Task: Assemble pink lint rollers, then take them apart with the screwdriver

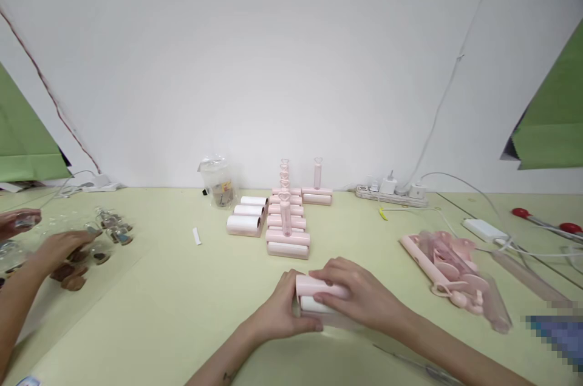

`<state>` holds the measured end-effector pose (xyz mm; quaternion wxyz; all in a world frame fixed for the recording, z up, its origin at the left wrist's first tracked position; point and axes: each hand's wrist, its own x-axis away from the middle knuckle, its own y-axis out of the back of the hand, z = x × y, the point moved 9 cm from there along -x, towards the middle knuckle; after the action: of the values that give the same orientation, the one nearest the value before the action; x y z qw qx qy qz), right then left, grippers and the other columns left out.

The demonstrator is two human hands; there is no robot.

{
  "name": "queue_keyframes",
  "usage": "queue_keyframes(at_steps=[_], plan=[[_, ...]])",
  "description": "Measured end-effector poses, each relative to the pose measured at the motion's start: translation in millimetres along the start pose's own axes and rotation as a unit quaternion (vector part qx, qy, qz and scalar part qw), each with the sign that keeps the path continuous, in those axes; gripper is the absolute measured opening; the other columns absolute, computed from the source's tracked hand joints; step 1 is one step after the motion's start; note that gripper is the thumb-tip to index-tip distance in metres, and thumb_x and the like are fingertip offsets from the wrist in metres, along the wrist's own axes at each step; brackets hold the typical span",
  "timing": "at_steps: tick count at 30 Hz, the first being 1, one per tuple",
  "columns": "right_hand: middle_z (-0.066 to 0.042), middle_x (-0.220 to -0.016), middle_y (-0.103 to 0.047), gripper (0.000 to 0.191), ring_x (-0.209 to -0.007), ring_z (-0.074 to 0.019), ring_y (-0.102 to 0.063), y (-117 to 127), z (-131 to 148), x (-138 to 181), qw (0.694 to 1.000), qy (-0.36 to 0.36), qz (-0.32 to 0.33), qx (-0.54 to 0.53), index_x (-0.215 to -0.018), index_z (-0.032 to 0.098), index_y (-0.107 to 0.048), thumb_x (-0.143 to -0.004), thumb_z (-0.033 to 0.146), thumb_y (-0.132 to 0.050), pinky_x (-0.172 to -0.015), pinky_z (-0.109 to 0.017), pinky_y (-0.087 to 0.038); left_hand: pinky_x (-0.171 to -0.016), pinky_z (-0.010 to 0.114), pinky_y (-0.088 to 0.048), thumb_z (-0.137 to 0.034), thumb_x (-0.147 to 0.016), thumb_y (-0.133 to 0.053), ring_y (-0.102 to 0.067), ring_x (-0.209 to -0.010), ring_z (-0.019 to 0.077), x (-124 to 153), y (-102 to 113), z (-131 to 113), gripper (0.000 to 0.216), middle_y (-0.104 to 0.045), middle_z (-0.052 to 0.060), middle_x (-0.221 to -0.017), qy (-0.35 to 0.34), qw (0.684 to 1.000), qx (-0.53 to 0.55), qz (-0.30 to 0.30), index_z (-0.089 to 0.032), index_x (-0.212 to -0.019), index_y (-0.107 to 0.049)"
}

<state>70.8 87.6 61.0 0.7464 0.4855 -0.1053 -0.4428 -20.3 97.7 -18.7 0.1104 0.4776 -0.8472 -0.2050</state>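
Low over the front of the table, both of my hands grip one lint roller, which has a pink cover (310,285) and a white roll (314,304) beneath it. My left hand (283,310) wraps round its left end, thumb along the near side. Across the top and front lie the curled fingers of my right hand (355,290), hiding the roller's right end. Just beyond stands a row of similar pink lint rollers (288,239) with clear upright handles. Beside that row, on its left, are three loose white rolls (243,225).
Another lint roller (317,193) stands by the wall. A clear plastic bag (218,182) is behind the rolls. Pink plastic parts (460,277) are piled right, near a power strip (392,196) and red-handled tool (521,212). At left, another person's hands (64,246) handle small bagged items.
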Motion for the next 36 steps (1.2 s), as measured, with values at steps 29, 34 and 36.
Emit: queue_keyframes(at_steps=[29, 34, 36], plan=[[-0.007, -0.063, -0.06, 0.03, -0.057, -0.0228, -0.055, 156, -187, 96, 0.886, -0.394, -0.062, 0.236, -0.067, 0.019, -0.052, -0.078, 0.045, -0.04, -0.05, -0.03, -0.034, -0.089, 0.031, -0.037, -0.03, -0.065, -0.063, -0.043, -0.106, 0.0226, 2, 2, -1, 0.062, -0.041, 0.007, -0.116, 0.028, 0.999, -0.023, -0.015, -0.022, -0.117, -0.03], [-0.001, -0.08, -0.063, 0.033, -0.069, -0.0199, -0.057, 114, -92, 40, 0.969, -0.203, 0.02, 0.141, -0.094, 0.025, -0.058, -0.08, 0.052, -0.044, -0.057, -0.026, -0.038, -0.086, 0.029, -0.038, -0.032, -0.065, -0.064, -0.044, -0.102, 0.0206, 2, 4, -3, 0.053, -0.044, 0.004, -0.111, 0.01, 1.0, 0.009, -0.016, -0.022, -0.11, -0.038], [0.001, -0.085, -0.063, 0.024, -0.07, -0.0184, -0.057, 86, -45, 20, 0.976, -0.105, 0.085, 0.171, -0.096, 0.029, -0.061, -0.082, 0.044, -0.049, -0.054, -0.025, -0.035, -0.086, 0.028, -0.038, -0.032, -0.066, -0.064, -0.044, -0.101, 0.02, 2, 6, -4, 0.048, -0.045, 0.004, -0.109, 0.005, 1.0, 0.012, -0.024, -0.022, -0.108, -0.041]])
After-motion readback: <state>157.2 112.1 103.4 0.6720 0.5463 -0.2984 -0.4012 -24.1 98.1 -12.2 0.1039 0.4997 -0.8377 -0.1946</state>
